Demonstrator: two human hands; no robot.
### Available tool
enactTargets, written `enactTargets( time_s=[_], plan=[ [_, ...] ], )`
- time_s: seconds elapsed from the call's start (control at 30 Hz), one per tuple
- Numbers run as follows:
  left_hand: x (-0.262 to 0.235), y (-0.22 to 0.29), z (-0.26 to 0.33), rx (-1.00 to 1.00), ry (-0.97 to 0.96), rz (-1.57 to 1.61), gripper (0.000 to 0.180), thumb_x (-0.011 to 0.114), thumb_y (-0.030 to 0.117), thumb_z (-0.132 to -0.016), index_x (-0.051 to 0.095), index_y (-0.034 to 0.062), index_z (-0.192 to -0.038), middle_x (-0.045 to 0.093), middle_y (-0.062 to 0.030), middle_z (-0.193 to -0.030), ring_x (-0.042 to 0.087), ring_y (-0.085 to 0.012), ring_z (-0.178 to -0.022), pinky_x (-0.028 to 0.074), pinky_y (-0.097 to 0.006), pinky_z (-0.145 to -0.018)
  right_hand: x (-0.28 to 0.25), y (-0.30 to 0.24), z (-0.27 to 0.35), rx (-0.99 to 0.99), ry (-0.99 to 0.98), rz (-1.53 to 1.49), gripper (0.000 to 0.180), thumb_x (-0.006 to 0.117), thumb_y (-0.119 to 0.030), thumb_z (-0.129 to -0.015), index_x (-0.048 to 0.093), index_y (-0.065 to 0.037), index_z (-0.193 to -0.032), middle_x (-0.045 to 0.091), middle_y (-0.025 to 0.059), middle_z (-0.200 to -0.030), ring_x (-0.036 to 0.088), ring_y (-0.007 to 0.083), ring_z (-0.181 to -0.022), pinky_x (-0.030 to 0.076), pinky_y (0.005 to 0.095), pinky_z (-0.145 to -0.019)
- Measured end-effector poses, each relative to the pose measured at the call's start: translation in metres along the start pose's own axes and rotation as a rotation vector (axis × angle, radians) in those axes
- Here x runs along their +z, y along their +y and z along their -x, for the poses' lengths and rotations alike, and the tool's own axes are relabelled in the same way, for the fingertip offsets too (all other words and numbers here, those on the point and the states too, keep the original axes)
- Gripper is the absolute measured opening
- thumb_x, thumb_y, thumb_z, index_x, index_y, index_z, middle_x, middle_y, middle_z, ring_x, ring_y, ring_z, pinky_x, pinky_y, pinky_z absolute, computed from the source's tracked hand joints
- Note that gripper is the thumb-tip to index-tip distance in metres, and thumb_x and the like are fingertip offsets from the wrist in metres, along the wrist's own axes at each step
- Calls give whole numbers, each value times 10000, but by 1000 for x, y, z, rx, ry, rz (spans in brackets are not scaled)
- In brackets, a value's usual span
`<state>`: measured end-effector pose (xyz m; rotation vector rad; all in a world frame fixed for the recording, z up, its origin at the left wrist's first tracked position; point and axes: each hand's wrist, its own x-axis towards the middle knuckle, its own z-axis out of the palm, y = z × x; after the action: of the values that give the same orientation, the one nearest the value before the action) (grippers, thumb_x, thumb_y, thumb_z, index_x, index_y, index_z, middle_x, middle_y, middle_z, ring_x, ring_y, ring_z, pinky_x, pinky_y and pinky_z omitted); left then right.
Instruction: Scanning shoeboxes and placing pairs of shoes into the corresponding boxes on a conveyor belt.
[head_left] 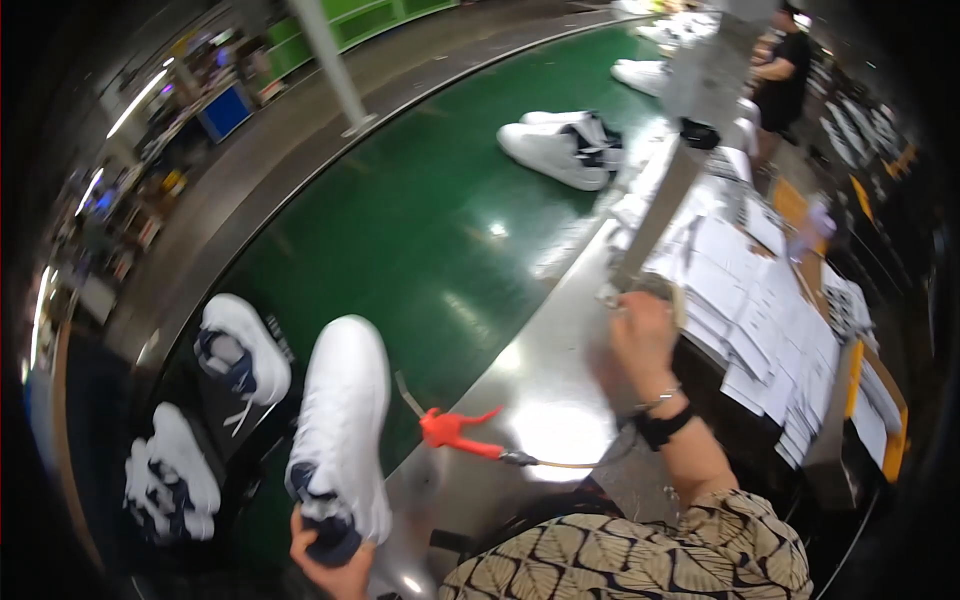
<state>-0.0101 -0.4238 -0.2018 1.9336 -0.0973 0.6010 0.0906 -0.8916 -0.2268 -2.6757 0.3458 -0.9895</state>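
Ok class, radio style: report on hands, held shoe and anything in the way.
Left hand holding white shoe, toe pointing away. Right hand by metal post, grip unclear. Red air gun lying between hands, possibly in the way.

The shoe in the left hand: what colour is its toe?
The shoe's toe is white, clearest in the head view.

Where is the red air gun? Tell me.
Head view, below centre: the red air gun lies where the green belt meets the metal ledge, right of the white shoe in the left hand.
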Motion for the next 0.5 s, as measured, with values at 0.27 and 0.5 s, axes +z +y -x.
enactTargets(
  time_s=[0.27, 0.5],
  plan=[
    [31, 19, -22, 174, -154, 17, 745, 885, 193, -515, 400, 77, -1069, 465, -291, -1252, 522, -364, -1107, 403, -448, -950, -46, 70, 7, -42, -368, 268, 254, 545, -5, -724, 645, -55, -952, 622, 97, -911, 556, 296, -884, 472, 370, -757],
    [25, 23, -15, 199, -121, -16, 758, 893, 302, -521, 392, 78, -1044, 466, -296, -1245, 534, -372, -1088, 415, -456, -936, -71, 49, -17, 50, 135, 23, 257, 478, 6, -863, 595, -25, -1089, 619, 143, -971, 578, 246, -800, 474, 328, -705]
  ],
)
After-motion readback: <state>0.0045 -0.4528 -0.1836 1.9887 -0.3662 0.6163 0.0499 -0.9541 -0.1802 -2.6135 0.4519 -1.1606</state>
